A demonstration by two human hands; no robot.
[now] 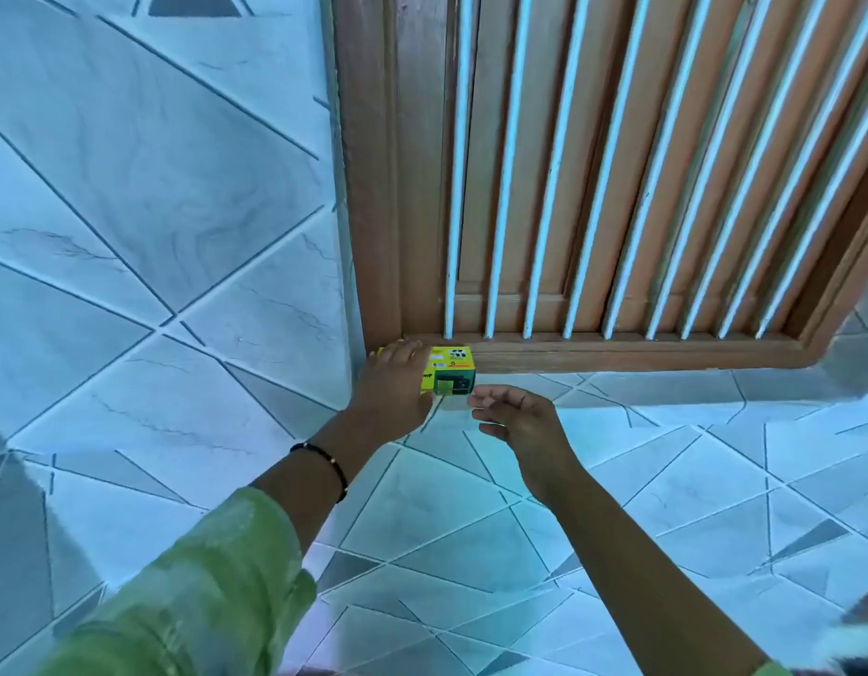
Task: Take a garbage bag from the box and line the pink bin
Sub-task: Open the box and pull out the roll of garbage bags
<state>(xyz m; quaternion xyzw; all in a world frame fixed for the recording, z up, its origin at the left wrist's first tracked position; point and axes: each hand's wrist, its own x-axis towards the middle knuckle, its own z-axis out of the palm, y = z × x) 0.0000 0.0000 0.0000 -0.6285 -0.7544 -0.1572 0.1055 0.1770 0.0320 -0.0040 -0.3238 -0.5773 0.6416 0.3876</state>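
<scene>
Here, left hand [395, 378] grips the yellow box [449, 370] on the sill; right hand [514, 414], at its 4 o'clock, loosely open.

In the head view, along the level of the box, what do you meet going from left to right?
Tiled wall → left hand, resting on the box's left part → yellow box on the window ledge → right hand, open, just right of and below the box → tiled ledge under the wooden window frame.

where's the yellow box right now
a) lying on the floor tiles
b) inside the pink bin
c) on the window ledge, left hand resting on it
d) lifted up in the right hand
c: the yellow box sits at the foot of the wooden window frame, the left hand laid over it, while the right hand hovers just beside it with fingers curled.
</scene>
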